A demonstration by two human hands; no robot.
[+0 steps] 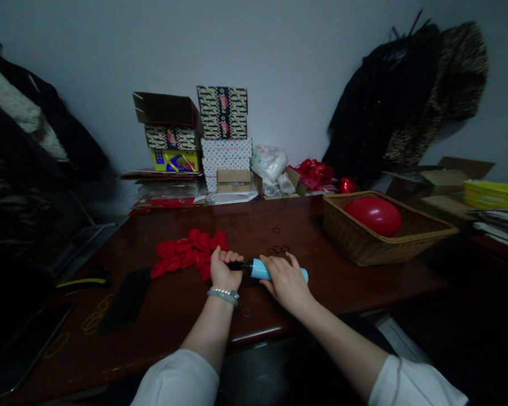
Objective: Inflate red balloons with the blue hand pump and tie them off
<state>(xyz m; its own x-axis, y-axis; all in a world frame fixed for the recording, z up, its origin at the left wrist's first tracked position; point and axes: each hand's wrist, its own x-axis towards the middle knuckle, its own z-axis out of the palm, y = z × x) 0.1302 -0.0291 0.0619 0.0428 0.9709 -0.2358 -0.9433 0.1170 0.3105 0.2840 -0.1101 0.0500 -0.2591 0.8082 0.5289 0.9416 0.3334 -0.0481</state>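
Observation:
A hand pump with a light blue barrel and a black end lies level between my two hands over the table's front part. My left hand, with bracelets at the wrist, is closed round the black end. My right hand wraps the blue barrel from above. Just beyond my left hand spreads a heap of flat red balloons. Whether a balloon sits on the pump's tip is hidden by my left hand. To the right, an inflated red balloon rests in a wicker basket.
Black rubber rings lie beyond the pump on the brown table. A dark flat object and yellow rubber bands are at the left. Patterned boxes, plastic bags and red ribbon line the back.

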